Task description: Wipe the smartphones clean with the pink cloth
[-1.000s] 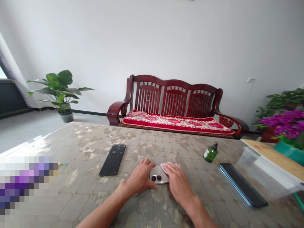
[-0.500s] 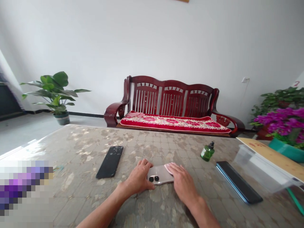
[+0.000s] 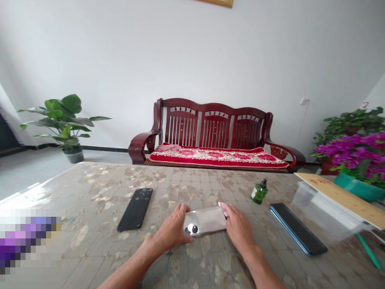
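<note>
A pale pinkish phone (image 3: 207, 220) lies back-up on the patterned table (image 3: 99, 245), its twin camera lenses toward me. My left hand (image 3: 172, 232) curls round its left end and pins it. My right hand (image 3: 239, 228) rests at the phone's right end, fingers pressed on a small pink cloth (image 3: 223, 206) that only peeks out at the fingertips. A black phone (image 3: 135, 208) lies to the left, apart from both hands. To the right lie a dark blue phone (image 3: 297, 234) and a small green bottle (image 3: 259, 192).
A clear plastic box (image 3: 326, 214) with a cardboard sheet on it stands at the right edge, beside purple flowers (image 3: 355, 150). Behind the table are a red wooden bench (image 3: 215, 138) and a potted plant (image 3: 64, 120). A blurred patch covers the lower left.
My right hand has slid with the pink cloth from the phone's middle to its right end, uncovering most of the back. My left hand has kept its hold. The view has drifted right.
</note>
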Demonstrator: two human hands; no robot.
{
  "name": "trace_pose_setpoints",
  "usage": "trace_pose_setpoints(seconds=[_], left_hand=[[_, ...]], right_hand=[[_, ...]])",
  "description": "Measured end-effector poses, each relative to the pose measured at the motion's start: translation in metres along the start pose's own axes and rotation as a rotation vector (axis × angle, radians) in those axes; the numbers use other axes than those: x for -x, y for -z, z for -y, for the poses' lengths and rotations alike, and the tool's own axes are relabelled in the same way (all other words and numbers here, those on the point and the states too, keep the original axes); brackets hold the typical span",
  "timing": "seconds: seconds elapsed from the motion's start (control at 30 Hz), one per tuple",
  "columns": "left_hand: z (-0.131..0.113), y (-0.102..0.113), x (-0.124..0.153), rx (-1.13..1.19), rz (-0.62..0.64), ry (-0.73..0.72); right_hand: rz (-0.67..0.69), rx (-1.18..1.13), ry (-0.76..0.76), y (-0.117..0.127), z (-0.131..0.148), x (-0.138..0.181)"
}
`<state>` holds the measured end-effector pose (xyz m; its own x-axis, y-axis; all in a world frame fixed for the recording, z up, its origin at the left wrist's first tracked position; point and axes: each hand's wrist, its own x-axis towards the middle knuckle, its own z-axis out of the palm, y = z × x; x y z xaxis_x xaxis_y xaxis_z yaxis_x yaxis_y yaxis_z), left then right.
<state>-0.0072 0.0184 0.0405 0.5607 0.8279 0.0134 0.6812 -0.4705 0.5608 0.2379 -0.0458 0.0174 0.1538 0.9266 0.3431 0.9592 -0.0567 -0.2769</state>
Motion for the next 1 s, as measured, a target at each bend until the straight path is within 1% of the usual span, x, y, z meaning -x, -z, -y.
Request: trace_pose_setpoints(seconds=[0.13,0.23,0.43,0.53,0.6,0.67,0.73,0.83,0.93,1.0], left_hand=[[-0.002,0.001,0.001,0.014,0.001,0.003],[-0.003,0.001,0.001,-0.021,0.003,-0.034],[-0.004,0.004,0.004,-0.034,-0.02,-0.118],[-0.004,0.006,0.005,-0.01,-0.03,-0.143],[-0.002,0.006,0.005,-0.008,-0.054,-0.16],[0.003,0.005,0.006,-0.024,-0.11,-0.198],[0.008,0.002,0.007,-0.058,-0.188,-0.279],[0.013,-0.002,0.01,-0.152,-0.301,-0.43],[0.01,-0.003,0.015,-0.241,-0.364,-0.551],[0.008,-0.003,0.018,-0.247,-0.382,-0.61]], right_hand=[[-0.114,-0.101,0.08,-0.006,0.0,0.002],[-0.168,-0.15,0.146,-0.007,0.005,0.003],[-0.177,-0.284,0.16,0.001,0.01,0.004],[-0.172,-0.35,0.203,0.008,0.012,0.006],[-0.14,-0.389,0.234,0.014,0.014,0.008],[-0.066,-0.428,0.248,0.022,0.018,0.01],[0.042,-0.449,0.251,0.03,0.023,0.012],[0.19,-0.418,0.277,0.037,0.032,0.015],[0.286,-0.367,0.303,0.036,0.041,0.018],[0.313,-0.349,0.291,0.034,0.045,0.021]])
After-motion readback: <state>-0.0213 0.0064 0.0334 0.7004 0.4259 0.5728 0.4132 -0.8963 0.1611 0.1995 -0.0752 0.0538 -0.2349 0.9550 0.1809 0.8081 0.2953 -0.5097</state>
